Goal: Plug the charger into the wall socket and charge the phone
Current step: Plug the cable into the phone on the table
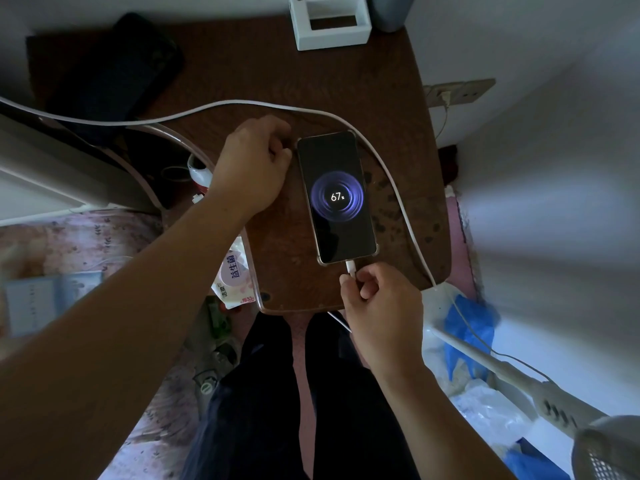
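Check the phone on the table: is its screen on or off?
On. The phone lies face up, its screen showing a glowing ring and 67%, with the white cable connector in its near end, pinched by the right hand.

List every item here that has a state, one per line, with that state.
Black phone in clear case: face up on brown wooden table, screen lit, showing 67% charging ring.
White charging cable plug: seated in the phone's bottom port.
Beige wall socket: one white plug in it.
Right hand: shut, pinching the cable plug.
Left hand: closed fist beside the phone's top corner; grip unclear.
White box: open, looks empty.
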The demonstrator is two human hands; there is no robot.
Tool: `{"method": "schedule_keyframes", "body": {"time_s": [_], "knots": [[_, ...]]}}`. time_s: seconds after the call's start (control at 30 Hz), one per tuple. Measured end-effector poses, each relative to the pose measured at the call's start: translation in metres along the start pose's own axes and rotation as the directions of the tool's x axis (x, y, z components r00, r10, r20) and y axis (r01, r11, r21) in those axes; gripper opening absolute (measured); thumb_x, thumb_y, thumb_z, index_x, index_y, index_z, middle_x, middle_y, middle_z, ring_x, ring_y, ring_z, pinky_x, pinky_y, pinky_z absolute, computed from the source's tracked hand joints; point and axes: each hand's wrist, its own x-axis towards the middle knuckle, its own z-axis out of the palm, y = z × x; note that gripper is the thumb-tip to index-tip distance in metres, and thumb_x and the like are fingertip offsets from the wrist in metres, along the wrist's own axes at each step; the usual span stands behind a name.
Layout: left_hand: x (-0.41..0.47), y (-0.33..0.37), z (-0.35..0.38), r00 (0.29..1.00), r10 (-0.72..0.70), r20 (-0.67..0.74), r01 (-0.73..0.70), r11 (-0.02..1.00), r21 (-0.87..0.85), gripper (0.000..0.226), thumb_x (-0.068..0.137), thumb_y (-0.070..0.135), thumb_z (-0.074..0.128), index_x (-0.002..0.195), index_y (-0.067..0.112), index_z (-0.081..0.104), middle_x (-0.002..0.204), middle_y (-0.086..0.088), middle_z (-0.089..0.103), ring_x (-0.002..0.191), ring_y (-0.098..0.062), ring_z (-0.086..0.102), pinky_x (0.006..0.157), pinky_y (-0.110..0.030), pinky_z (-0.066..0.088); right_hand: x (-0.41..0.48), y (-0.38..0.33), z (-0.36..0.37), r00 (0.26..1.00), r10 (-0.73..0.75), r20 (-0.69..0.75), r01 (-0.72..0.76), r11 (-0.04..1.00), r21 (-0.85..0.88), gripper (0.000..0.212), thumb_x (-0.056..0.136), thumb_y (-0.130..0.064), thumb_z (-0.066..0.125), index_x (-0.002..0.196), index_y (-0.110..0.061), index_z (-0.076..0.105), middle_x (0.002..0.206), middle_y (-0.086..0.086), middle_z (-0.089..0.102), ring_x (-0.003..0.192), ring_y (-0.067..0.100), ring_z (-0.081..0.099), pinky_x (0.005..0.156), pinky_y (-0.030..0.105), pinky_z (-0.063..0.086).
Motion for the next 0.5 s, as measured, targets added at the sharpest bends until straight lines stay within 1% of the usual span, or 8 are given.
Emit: {"method": "schedule_keyframes", "body": {"time_s": [0.03, 0.13, 0.2, 0.3, 0.4, 0.43, 0.5], "knots": [[0.0, 0.0, 0.0, 1.0, 0.0, -0.002, 0.0, 1.0, 0.001, 0.032, 0.09, 0.016, 0.054, 0.122, 0.016, 0.059, 0.105, -0.003, 0.062, 0.087, -0.007, 0.051, 0.071, -0.013, 0.035, 0.0, 0.0, 0.0, 1.0, 0.005, 0.007, -0.004, 1.0, -0.003, 0.019, 0.081, -0.034, 0.068, 0.08, -0.016, 0.065, 0.066, -0.007, 0.058, 0.059, 0.008, 0.054, 0.053, 0.026, 0.048], [-0.001, 0.0, -0.001, 1.0, -0.001, 0.0, 0.001, 1.0, 0.004, 0.031, 0.09, 0.016, 0.054, 0.121, 0.017, 0.06, 0.101, 0.001, 0.059, 0.086, -0.007, 0.051, 0.066, -0.009, 0.032, 0.0, 0.0, 0.0, 1.0, 0.018, 0.018, -0.018, 1.0, 0.001, 0.02, 0.082, -0.035, 0.067, 0.082, -0.015, 0.066, 0.067, -0.005, 0.059, 0.061, 0.01, 0.056, 0.057, 0.032, 0.051], [-0.002, 0.0, -0.001, 1.0, -0.002, -0.001, 0.002, 1.0, 0.007, 0.03, 0.09, 0.015, 0.054, 0.12, 0.017, 0.06, 0.099, 0.002, 0.058, 0.086, -0.007, 0.051, 0.066, -0.009, 0.033, 0.0, -0.001, -0.001, 0.999, 0.023, 0.028, -0.023, 1.0, -0.001, 0.02, 0.082, -0.035, 0.066, 0.083, -0.016, 0.066, 0.068, -0.006, 0.06, 0.061, 0.009, 0.057, 0.057, 0.031, 0.052], [-0.004, -0.001, 0.0, 1.0, -0.002, -0.008, 0.002, 1.0, 0.005, 0.03, 0.09, 0.016, 0.054, 0.119, 0.017, 0.061, 0.1, 0.002, 0.058, 0.086, -0.007, 0.051, 0.065, -0.006, 0.03, -0.001, 0.0, -0.001, 0.999, 0.03, 0.036, -0.03, 1.0, -0.003, 0.02, 0.083, -0.036, 0.066, 0.083, -0.016, 0.066, 0.069, -0.006, 0.061, 0.061, 0.009, 0.057, 0.057, 0.028, 0.051], [-0.008, -0.001, 0.0, 1.0, -0.01, -0.016, 0.01, 1.0, 0.006, 0.03, 0.09, 0.016, 0.054, 0.119, 0.018, 0.061, 0.103, 0.0, 0.06, 0.086, -0.007, 0.051, 0.063, -0.006, 0.031, 0.0, 0.0, -0.001, 0.999, 0.038, 0.039, -0.038, 0.999, -0.01, 0.021, 0.083, -0.036, 0.065, 0.084, -0.016, 0.066, 0.068, -0.007, 0.058, 0.06, 0.007, 0.054, 0.055, 0.023, 0.046], [-0.009, -0.001, 0.0, 1.0, -0.012, -0.021, 0.012, 1.0, 0.004, 0.03, 0.089, 0.016, 0.054, 0.119, 0.017, 0.061, 0.103, -0.002, 0.061, 0.086, -0.007, 0.051, 0.063, -0.007, 0.032, 0.0, 0.0, -0.001, 0.998, 0.042, 0.04, -0.041, 0.999, -0.009, 0.021, 0.083, -0.036, 0.065, 0.083, -0.016, 0.066, 0.068, -0.007, 0.057, 0.06, 0.007, 0.053, 0.055, 0.022, 0.045], [-0.013, 0.001, 0.001, 0.999, -0.02, -0.037, 0.019, 1.0, -0.008, 0.029, 0.089, 0.015, 0.055, 0.117, 0.017, 0.062, 0.104, -0.004, 0.063, 0.085, -0.007, 0.052, 0.067, -0.009, 0.033, 0.002, 0.0, -0.002, 0.998, 0.045, 0.049, -0.045, 0.999, -0.007, 0.021, 0.083, -0.037, 0.064, 0.083, -0.016, 0.065, 0.068, -0.007, 0.057, 0.061, 0.008, 0.054, 0.057, 0.026, 0.048]]}}
